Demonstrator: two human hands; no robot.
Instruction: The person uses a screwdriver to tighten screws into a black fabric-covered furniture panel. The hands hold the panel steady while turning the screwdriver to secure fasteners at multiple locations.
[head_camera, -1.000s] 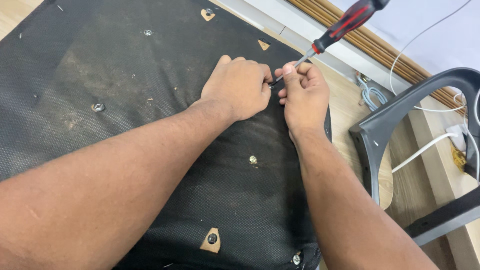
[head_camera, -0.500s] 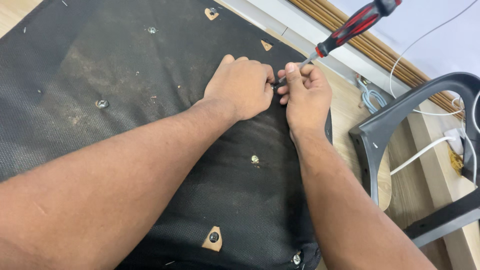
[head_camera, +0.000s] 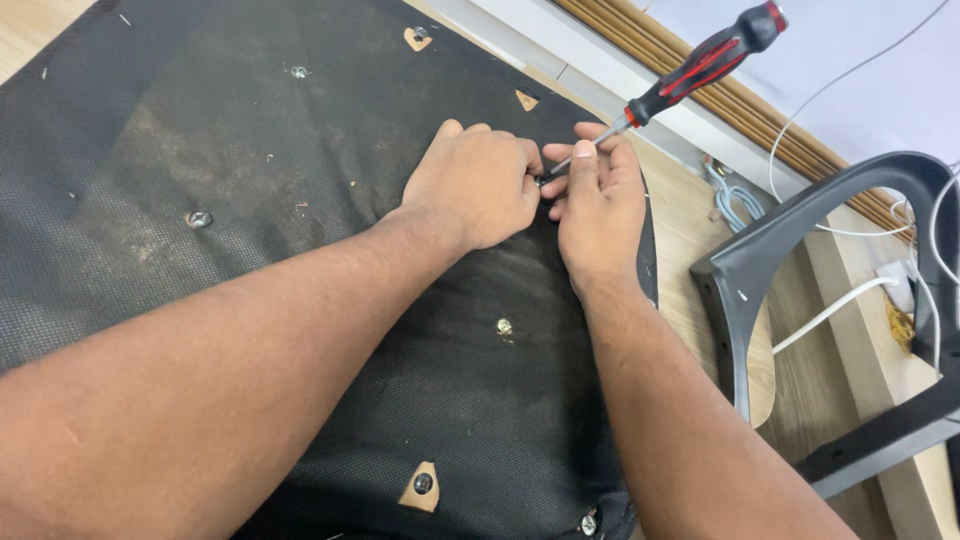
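A black fabric-covered seat underside (head_camera: 250, 180) lies flat and fills most of the view. My left hand (head_camera: 480, 185) is curled over its right part. Its fingertips pinch a small dark fastener (head_camera: 540, 183) where the screwdriver tip meets the fabric. My right hand (head_camera: 600, 205) lies beside it, touching it. The right fingers hold the metal shaft of a red and black screwdriver (head_camera: 705, 62), whose handle leans up to the right. The tip itself is hidden between my fingers.
Screws (head_camera: 198, 218) and small tan plates with bolts (head_camera: 424, 484) dot the fabric. A dark grey plastic chair frame (head_camera: 800, 240) stands to the right on the wooden floor, with white cables (head_camera: 835, 305) and a coiled pale cable (head_camera: 730, 195) near the wall.
Both hands stay pressed together at the same spot. The screwdriver handle has tipped slightly, and the view has shifted a little.
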